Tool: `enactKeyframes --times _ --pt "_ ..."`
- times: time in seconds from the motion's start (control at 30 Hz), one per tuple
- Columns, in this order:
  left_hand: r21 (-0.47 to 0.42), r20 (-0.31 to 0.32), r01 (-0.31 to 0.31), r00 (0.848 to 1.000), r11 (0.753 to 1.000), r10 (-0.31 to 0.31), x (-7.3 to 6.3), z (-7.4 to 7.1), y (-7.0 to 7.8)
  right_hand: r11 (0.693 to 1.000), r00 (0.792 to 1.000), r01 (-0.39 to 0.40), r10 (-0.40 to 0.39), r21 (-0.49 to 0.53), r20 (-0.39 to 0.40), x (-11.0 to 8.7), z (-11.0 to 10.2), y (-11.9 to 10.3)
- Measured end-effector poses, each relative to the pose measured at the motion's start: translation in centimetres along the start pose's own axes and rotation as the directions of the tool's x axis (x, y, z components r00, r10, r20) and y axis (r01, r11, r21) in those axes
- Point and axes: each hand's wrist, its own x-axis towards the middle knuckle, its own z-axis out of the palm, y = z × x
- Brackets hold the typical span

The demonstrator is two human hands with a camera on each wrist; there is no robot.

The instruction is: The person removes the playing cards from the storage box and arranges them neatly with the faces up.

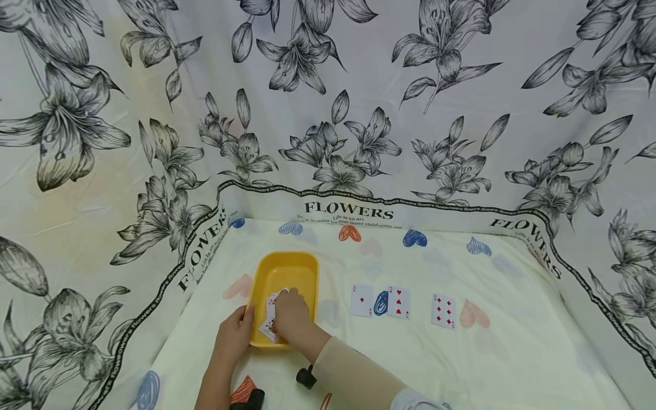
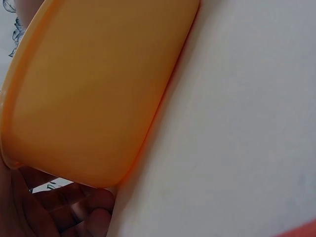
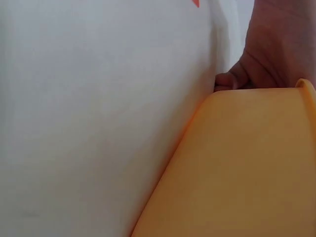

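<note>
A yellow tray [image 1: 289,259] lies on the cloth left of centre in the head view. My left hand [image 1: 236,333] grips its left side, thumb at the rim and fingers against the outer wall. In the left wrist view, curled fingers [image 2: 74,210] sit by the corner of the tray [image 2: 98,89]. My right hand [image 1: 293,313] reaches down into the tray, over several playing cards [image 1: 269,327] spread at its left side. Its fingertips are hidden, so I cannot tell whether they pinch a card. The right wrist view shows the tray's outer wall [image 3: 237,163].
Right of the tray, face up in a loose row, lie an ace of diamonds [image 1: 361,300], a three of hearts [image 1: 398,302] and a six of diamonds [image 1: 443,311]. A heart-print cloth [image 1: 384,364] covers the surface. Flower-print curtains [image 1: 353,159] enclose the back and sides.
</note>
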Motion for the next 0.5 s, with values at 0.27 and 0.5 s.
enactKeyframes --times 0.27,0.5 --pt "0.013 -0.003 0.003 1.0 1.0 -0.003 0.0 -0.1 -0.1 0.994 0.995 0.032 -0.041 -0.101 -0.089 0.5 0.5 0.5" --pt "0.013 -0.003 0.012 1.0 1.0 -0.012 0.0 -0.1 0.0 0.999 1.0 0.008 -0.009 -0.054 -0.022 1.4 0.6 0.7"
